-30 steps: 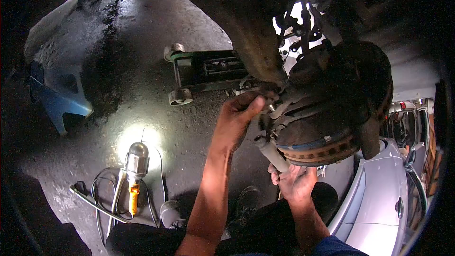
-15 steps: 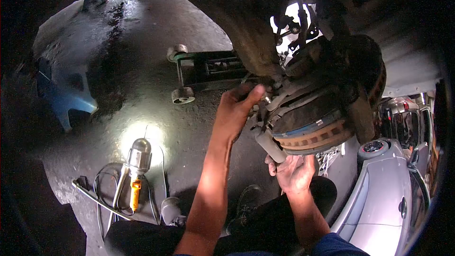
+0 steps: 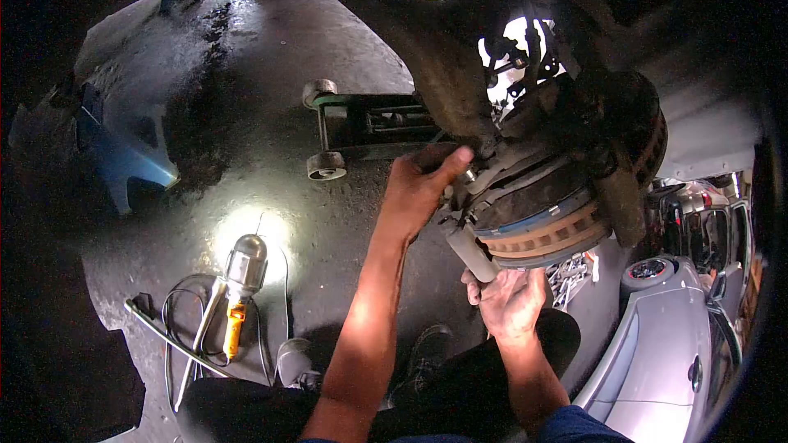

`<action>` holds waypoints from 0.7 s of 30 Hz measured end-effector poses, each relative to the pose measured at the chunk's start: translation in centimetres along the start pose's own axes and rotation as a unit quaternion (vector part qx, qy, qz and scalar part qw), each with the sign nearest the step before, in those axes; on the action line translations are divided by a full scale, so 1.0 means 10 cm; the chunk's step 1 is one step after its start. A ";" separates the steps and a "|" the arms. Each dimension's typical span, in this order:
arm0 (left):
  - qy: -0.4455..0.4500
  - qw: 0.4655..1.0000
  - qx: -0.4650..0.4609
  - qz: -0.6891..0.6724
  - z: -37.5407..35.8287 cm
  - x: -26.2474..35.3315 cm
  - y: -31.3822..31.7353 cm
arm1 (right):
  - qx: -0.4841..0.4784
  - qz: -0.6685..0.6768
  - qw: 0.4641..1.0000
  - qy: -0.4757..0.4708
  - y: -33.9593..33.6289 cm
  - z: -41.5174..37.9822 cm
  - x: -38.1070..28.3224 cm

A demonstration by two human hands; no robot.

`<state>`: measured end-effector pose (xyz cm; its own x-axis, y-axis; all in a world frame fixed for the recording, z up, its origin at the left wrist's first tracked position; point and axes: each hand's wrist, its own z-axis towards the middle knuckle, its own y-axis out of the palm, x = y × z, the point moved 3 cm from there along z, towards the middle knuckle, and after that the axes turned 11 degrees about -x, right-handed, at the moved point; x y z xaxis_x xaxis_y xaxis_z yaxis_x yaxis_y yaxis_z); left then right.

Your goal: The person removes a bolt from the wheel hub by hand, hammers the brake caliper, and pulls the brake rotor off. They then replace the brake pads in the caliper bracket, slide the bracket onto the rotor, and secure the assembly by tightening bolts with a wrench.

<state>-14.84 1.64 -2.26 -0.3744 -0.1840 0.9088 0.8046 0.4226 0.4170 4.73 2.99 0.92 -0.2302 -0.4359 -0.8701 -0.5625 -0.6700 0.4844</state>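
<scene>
My left hand (image 3: 420, 189) is raised to the near side of a wheel hub assembly, fingers curled and thumb pointing right. A small shiny metal piece (image 3: 470, 175) shows just by the thumb tip; what the fingers grip is hidden. Beneath the ribbed, rusty brake disc (image 3: 550, 239), my right hand (image 3: 513, 299) is palm up with bent fingers. Its fingers are close to the lower end of a grey cylindrical part (image 3: 469, 253), and the disc edge covers part of them. I cannot make out what this hand holds.
On the floor at left lies a lit work lamp (image 3: 246, 267) with a yellow handle, beside a metal bar (image 3: 168, 338) and a looped cable. A wheeled floor jack (image 3: 324, 135) stands behind. Several tools (image 3: 566, 283) lie right of the disc. A silver car (image 3: 648, 344) stands at right.
The view has shifted slightly, so the jack and blue stand appear farther right. Both hands keep nearly the same places at the hub and disc.
</scene>
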 end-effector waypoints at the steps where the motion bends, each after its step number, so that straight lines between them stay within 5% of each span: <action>1: 0.007 1.000 -0.006 0.018 0.01 0.00 0.00 | 0.002 0.005 1.000 -0.001 0.00 -0.01 0.00; 6: 0.097 0.992 -0.079 0.029 0.05 -0.05 -0.07 | 0.034 -0.038 0.999 -0.002 0.05 0.00 -0.01; 12: 0.101 0.987 -0.080 -0.101 0.08 -0.16 -0.06 | 0.044 -0.062 0.997 0.015 0.03 -0.01 0.00; 15: 0.045 0.997 -0.057 -0.024 0.11 -0.10 -0.04 | 0.058 -0.062 0.996 0.025 0.00 -0.01 0.00; 21: 0.088 0.993 -0.083 -0.008 0.13 -0.11 -0.09 | 0.076 -0.015 0.996 0.040 -0.06 -0.08 0.03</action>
<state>-15.78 2.58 -3.67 -0.3131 -0.3477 0.8838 0.8695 0.2694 0.4140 5.63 2.77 0.49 -0.1514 -0.4680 -0.8707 -0.6835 -0.5867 0.4342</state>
